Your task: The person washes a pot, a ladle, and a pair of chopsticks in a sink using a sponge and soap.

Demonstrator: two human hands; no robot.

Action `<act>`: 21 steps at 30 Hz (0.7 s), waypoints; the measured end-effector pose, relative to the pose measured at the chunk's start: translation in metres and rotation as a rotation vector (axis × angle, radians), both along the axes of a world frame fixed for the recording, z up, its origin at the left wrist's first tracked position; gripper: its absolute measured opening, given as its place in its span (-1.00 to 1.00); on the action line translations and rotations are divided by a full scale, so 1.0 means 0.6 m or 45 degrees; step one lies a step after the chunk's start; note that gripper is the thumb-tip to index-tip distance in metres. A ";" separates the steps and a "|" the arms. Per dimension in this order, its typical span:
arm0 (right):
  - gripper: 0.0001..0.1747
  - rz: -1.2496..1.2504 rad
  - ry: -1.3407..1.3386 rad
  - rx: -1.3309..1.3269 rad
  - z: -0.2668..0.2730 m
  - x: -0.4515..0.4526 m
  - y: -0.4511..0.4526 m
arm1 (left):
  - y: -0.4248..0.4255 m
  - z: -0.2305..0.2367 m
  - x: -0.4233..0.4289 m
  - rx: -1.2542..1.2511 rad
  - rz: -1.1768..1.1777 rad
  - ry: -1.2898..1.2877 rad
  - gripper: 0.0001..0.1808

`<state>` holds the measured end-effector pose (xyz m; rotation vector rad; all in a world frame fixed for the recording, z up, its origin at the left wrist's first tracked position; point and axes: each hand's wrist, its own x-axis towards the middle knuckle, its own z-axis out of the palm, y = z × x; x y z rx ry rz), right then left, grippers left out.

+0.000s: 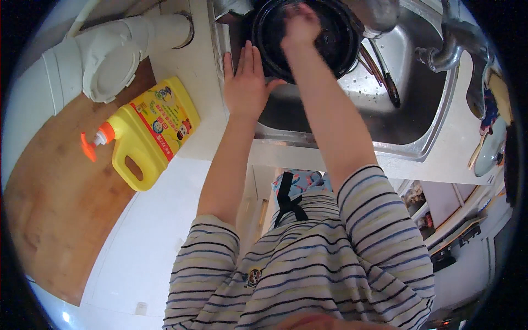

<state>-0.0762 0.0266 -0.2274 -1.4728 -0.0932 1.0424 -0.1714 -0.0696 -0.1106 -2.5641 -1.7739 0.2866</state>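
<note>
A round black pan (338, 37) sits at the far left part of the stainless steel sink (412, 119). My right hand (303, 27) is inside the pan, near its inner surface; it is blurred, and whether it holds anything cannot be made out. Beside the pan's left rim lies my left hand (247, 86), back up, with straight fingers slightly apart and the thumb along the pan's near side. Chopsticks (372, 66) and a black-handled utensil (392, 88) rest on the wet sink floor, right of the pan.
A yellow pump bottle (154, 134) bearing writing lies left of the sink, near white drain pipes (111, 62) and a brown board (62, 198). A metal faucet (443, 57) reaches over the sink from the right. A glass lid (491, 148) is at the right edge.
</note>
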 end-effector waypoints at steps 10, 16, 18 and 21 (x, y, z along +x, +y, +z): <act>-0.76 0.736 -0.485 0.183 0.042 0.051 -0.042 | -0.016 0.003 -0.026 0.014 0.049 0.073 0.03; -0.79 0.355 -0.932 0.160 0.018 -0.021 -0.046 | -0.003 -0.004 -0.003 0.006 -0.010 0.088 0.03; -0.79 0.946 -0.856 0.062 0.027 0.004 -0.074 | -0.013 0.005 -0.016 -0.017 0.021 0.124 0.04; -0.79 1.694 -0.809 -0.025 0.019 0.049 -0.065 | -0.016 0.015 -0.017 -0.005 0.029 0.118 0.04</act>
